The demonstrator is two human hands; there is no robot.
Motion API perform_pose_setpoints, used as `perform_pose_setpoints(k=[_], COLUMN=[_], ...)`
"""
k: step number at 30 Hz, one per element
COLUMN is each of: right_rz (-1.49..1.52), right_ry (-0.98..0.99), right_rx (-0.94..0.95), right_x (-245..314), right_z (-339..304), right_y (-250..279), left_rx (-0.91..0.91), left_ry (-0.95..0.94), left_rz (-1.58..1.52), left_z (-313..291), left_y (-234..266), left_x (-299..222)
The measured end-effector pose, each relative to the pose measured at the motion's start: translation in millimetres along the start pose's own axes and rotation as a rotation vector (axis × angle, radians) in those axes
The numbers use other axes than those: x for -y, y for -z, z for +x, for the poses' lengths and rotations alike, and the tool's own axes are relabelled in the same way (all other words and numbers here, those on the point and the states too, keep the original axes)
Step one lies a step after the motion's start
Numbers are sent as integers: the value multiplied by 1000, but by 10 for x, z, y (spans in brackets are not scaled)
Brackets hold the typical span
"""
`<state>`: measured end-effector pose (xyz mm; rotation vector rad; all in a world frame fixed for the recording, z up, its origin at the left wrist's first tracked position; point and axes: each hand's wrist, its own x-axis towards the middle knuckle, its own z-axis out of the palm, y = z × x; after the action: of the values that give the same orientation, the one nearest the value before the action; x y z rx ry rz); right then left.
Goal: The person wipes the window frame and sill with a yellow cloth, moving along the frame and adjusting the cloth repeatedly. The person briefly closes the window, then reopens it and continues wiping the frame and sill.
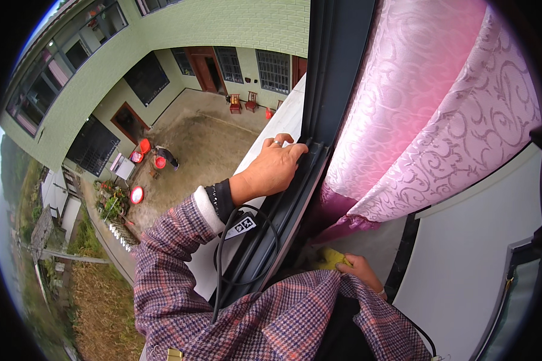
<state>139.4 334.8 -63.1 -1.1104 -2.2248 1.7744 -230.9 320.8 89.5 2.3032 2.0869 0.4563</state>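
My left hand [270, 171] reaches over the dark window frame [314, 161] at its lower corner. Its fingers are bent, with the tips pressed on the frame where the bottom track meets the upright; a ring shows on one finger. My right hand [365, 274] is lower and to the right, on the room side, closed on a yellow cloth [331, 259]. Part of that cloth is in shadow. A black cable [220, 265] loops beside my left wrist, over a white tag with a black pattern [242, 226].
Pink patterned curtains [403, 120] hang right of the frame, near a white wall surface [476, 240]. Outside lies a pale ledge [265, 141], with a courtyard [205, 135] far below. A person [167, 157] bends there beside red basins [160, 162]. Two chairs [235, 103] stand by the far wall.
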Motion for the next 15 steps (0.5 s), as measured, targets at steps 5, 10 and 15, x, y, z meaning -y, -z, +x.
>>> perform_pose_setpoints(k=[5, 10, 15], right_rz=[-18, 64, 32], right_ry=[13, 7, -10], right_rx=[3, 14, 17], right_x=[-14, -28, -22], right_z=[2, 10, 4], right_y=[-11, -57, -46], left_rx=[-26, 40, -11], left_ry=[-113, -137, 8], left_rz=[-12, 164, -100], left_z=[102, 125, 31], left_y=[-160, -237, -266], left_x=[88, -59, -200])
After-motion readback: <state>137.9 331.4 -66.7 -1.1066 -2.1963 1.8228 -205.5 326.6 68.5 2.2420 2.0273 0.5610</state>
